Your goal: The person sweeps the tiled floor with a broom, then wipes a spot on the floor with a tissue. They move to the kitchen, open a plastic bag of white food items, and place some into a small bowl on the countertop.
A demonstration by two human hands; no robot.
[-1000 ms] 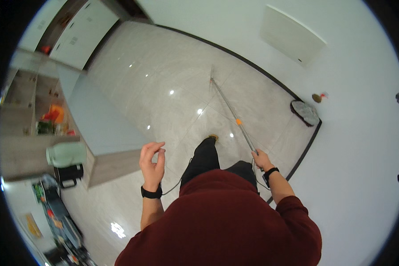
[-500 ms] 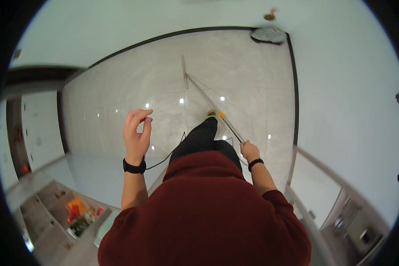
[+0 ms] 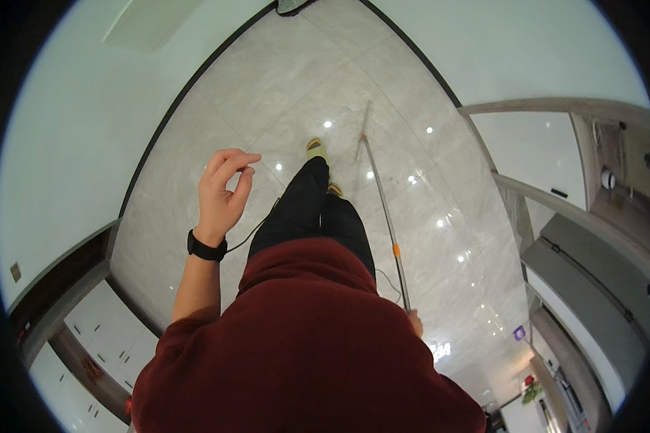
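A long-handled floor squeegee (image 3: 384, 195) with a silver pole, an orange collar and a narrow bar head leans from my right side to the tiled floor. The head is smeared by motion and lies ahead, right of my feet. My right hand (image 3: 416, 323) is closed round the pole's top end, partly hidden by my sleeve. Out in front on the left, my left hand (image 3: 224, 191) is raised with nothing in it. Its fingers are loosely bent, and a gap shows between thumb and fingertips. A black band (image 3: 206, 247) circles that wrist.
My slippered feet (image 3: 315, 149) stand on glossy tiles (image 3: 267, 86). Dark skirting (image 3: 167, 119) edges the walls. A grey object (image 3: 294, 6) sits at the far corner. White cabinets (image 3: 101, 328) stand at lower left; a low white cabinet (image 3: 531, 151) lines the right. A thin cable (image 3: 249, 237) hangs by my leg.
My view has turned right, so the corner and walls shift left. The right hand and the squeegee's pole have drawn back towards my side, with the head now farther right. Both feet show now.
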